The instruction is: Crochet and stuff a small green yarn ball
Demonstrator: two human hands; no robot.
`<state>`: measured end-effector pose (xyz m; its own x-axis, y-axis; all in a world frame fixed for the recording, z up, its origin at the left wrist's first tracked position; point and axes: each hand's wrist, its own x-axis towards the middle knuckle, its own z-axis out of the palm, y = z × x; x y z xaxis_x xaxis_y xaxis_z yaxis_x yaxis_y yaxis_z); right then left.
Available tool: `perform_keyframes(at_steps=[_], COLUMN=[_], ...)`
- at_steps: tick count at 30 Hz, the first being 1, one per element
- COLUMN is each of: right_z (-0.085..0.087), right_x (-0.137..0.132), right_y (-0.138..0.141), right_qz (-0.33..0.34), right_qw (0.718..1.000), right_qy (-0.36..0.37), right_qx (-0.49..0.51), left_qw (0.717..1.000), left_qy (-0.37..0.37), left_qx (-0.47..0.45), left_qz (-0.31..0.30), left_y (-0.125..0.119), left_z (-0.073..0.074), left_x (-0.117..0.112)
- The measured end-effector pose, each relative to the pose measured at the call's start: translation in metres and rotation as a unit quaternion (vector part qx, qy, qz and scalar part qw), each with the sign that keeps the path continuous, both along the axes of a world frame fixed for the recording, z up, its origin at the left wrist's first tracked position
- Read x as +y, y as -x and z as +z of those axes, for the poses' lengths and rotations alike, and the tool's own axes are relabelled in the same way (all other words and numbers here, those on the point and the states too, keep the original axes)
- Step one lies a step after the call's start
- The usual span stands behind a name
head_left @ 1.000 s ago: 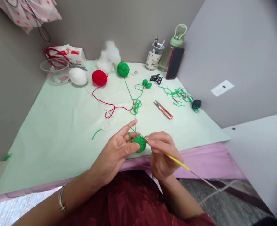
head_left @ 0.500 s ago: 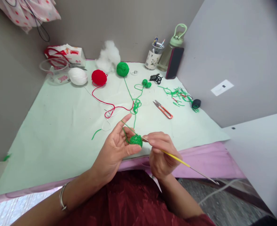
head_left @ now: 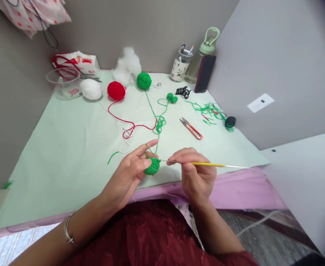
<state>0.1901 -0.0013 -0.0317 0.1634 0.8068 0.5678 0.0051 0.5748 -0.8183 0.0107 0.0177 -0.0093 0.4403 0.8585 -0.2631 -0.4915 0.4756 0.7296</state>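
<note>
My left hand pinches a small green crocheted piece between thumb and fingers, low over the front of the table. Green yarn loops over its raised index finger and runs back to a loose tangle. My right hand grips a crochet hook by its yellow handle, the shaft lying nearly level. The hook's thin tip meets the right edge of the green piece; the stitch there is too small to make out.
Behind my hands lie a green yarn ball, a red yarn ball and a white yarn ball. Orange thread snips rest right of centre, near green yarn scraps. A phone leans against a bottle.
The green piece has shifted slightly left and turned in my left hand, whose thumb now presses on it. My right hand has moved a little right, and the hook has swung from slanted to nearly level.
</note>
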Motion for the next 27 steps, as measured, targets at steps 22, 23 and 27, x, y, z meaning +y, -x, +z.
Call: perform_keyframes(at_steps=[22, 23, 27], right_z=[0.001, 0.001, 0.003], right_x=[-0.001, 0.000, 0.003], right_y=[0.011, 0.011, 0.012], right_qz=[-0.017, -0.021, -0.007], right_qw=[0.998, 0.998, 0.998], right_qy=[0.046, 0.043, 0.059], right_qx=[-0.030, -0.028, 0.003], left_qw=[0.999, 0.999, 0.998], left_qy=[-0.025, -0.024, -0.021], left_qx=[0.016, 0.022, 0.038], left_qz=[-0.036, -0.037, -0.047], left_y=[-0.002, -0.002, 0.002], left_z=[-0.016, -0.016, -0.013], left_x=[-0.001, -0.001, 0.002])
